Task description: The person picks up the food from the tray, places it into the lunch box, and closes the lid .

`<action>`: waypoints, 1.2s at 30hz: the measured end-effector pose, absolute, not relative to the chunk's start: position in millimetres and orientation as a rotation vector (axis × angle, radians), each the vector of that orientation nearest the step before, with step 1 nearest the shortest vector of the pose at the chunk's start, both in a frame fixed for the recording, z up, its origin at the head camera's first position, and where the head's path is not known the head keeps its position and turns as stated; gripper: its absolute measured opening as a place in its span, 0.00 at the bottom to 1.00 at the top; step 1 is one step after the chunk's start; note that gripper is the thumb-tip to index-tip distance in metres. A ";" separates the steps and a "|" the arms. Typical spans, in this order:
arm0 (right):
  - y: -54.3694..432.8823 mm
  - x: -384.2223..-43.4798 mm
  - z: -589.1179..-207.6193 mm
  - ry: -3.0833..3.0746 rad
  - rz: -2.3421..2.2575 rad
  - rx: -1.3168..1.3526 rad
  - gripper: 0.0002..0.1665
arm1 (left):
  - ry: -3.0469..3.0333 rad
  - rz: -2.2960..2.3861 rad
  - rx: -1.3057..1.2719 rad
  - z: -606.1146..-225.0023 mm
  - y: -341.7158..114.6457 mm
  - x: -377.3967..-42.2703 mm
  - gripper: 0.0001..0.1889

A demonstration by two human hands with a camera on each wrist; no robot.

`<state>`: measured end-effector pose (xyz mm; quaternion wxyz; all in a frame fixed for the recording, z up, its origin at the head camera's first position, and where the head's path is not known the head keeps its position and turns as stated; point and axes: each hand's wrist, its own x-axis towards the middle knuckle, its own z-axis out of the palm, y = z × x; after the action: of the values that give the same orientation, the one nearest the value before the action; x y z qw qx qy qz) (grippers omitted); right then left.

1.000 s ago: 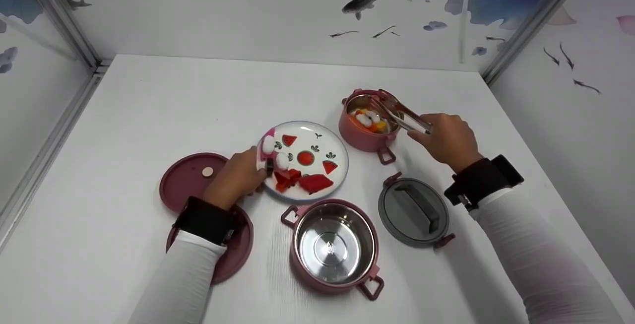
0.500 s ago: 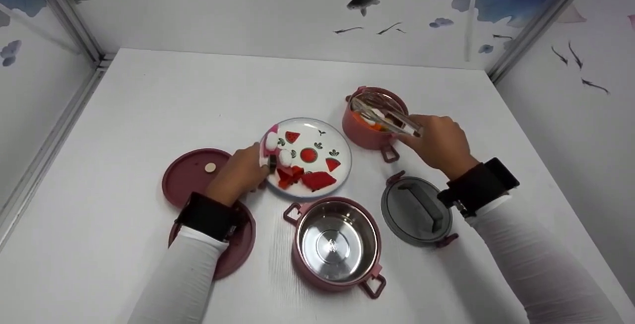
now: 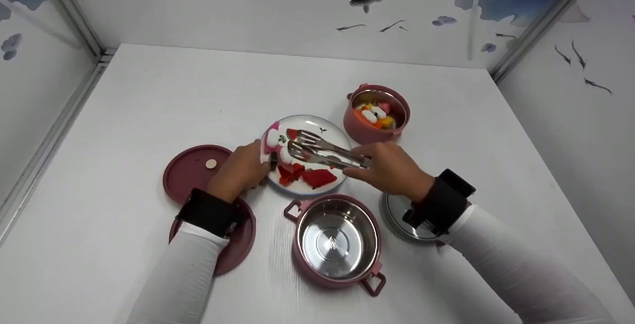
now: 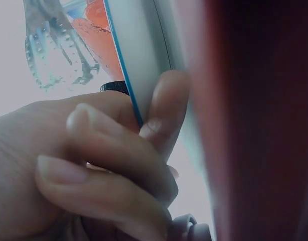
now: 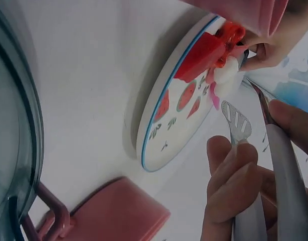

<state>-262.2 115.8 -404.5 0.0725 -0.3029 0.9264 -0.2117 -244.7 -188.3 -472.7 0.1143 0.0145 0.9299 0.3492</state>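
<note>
My left hand pinches the left rim of a white plate with watermelon drawings, thumb above and a finger beneath in the left wrist view. Along the plate's left and front lie white lumps with pink pieces, a crumpled red piece and a flat red piece. My right hand holds metal tongs over the plate. Their slotted tips are spread apart beside the white lumps, with nothing gripped. The small pink pot behind contains white, orange, yellow and pinkish-red pieces.
A larger pink pot with a bare steel inside stands in front of the plate. To its right a grey lid lies partly under my right wrist. Two dark red round lids lie beneath and beside my left forearm.
My right hand has brought the tongs out of the small pot, leftward and forward over the plate. A pinkish-red piece now shows in that pot. My left hand stays on the rim.
</note>
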 end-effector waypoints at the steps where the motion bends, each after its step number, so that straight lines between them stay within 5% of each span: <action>1: 113.5 -261.9 -405.6 2.763 -0.632 -0.897 0.19 | 2.728 1.022 0.048 -471.6 -188.3 -245.0 0.13; 20: 100.3 -265.7 -419.8 2.647 -0.700 -0.824 0.16 | 2.730 1.025 0.040 -472.1 -188.0 -244.8 0.16; 36: 141.6 -273.3 -400.4 2.787 -0.815 -0.836 0.13 | 2.720 1.045 0.033 -470.7 -189.3 -246.3 0.17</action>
<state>-273.3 141.6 -400.4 0.0598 -0.2761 0.9208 -0.2691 -246.3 -189.3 -470.7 0.1134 0.0111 0.9274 0.3564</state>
